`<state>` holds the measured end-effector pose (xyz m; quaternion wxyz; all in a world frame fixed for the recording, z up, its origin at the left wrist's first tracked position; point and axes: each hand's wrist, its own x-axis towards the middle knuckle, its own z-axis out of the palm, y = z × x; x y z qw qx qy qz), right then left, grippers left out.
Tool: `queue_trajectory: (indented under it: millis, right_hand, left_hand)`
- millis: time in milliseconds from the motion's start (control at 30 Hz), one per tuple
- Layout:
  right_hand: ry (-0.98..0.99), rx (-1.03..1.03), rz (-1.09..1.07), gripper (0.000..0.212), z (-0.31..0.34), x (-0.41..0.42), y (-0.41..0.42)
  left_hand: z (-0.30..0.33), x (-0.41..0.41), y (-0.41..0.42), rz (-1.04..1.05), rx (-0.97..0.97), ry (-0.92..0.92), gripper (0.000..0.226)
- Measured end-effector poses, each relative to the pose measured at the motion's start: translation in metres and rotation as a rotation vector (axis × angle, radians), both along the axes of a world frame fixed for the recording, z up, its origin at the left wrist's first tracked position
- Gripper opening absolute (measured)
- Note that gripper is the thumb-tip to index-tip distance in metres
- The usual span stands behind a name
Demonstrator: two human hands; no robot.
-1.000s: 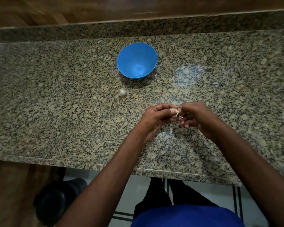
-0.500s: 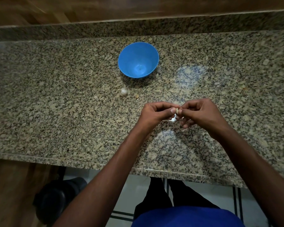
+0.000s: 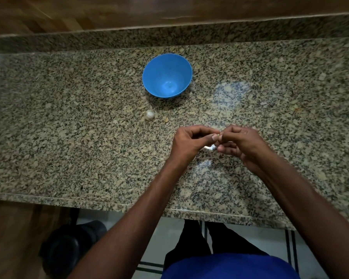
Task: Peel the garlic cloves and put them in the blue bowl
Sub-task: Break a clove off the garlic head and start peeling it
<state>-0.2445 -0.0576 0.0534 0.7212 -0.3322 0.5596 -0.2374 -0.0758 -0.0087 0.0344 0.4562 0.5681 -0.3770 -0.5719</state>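
Observation:
The blue bowl (image 3: 167, 75) stands upright on the granite counter (image 3: 69, 137), and I see nothing inside it. Just in front of the bowl lies a white piece of garlic (image 3: 149, 115), with a small beige scrap (image 3: 165, 119) to its right. My left hand (image 3: 189, 143) and my right hand (image 3: 244, 143) meet above the counter's middle. Together their fingertips pinch a small garlic clove (image 3: 218, 137), which is mostly hidden. A pale bit of skin (image 3: 209, 147) shows under the fingers.
The counter's front edge (image 3: 109, 200) runs below my forearms. A raised granite strip (image 3: 169, 35) and a wooden wall back the counter. A dark round object (image 3: 69, 244) sits on the floor at lower left.
Both hands have stayed joined on the clove, and the fingers have shifted slightly around it. A pale bit of skin now shows beneath them.

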Motion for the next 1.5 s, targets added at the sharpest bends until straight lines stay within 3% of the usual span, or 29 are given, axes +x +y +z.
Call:
queue_trajectory:
  millis: [133,267,501,868,1235,1502]
  right_hand:
    - [0.032,-0.007,-0.057,0.018,-0.005,0.004,0.003]
    - [0.103,-0.018,-0.057,0.009,-0.009,0.007,0.005]
    - [0.085,-0.008,0.074,0.006,-0.017,0.0,0.008]
    - [0.252,-0.147,0.134,0.016,-0.023,-0.004,0.01]
    - [0.192,-0.25,0.081,0.02,-0.021,-0.003,0.014]
    - [0.196,-0.235,0.008,0.005,-0.02,0.002,0.016]
  left_hand:
    - [-0.002,-0.002,0.0,-0.006,0.006,-0.046,0.016]
    - [-0.003,0.001,0.001,-0.037,0.03,-0.08,0.014]
    - [-0.005,0.011,-0.001,-0.1,0.141,-0.019,0.019]
    - [-0.007,0.008,0.0,-0.069,0.151,-0.031,0.02]
    - [-0.001,0.004,0.003,-0.033,0.095,-0.116,0.018]
    - [-0.003,0.002,0.007,-0.046,0.053,-0.174,0.016]
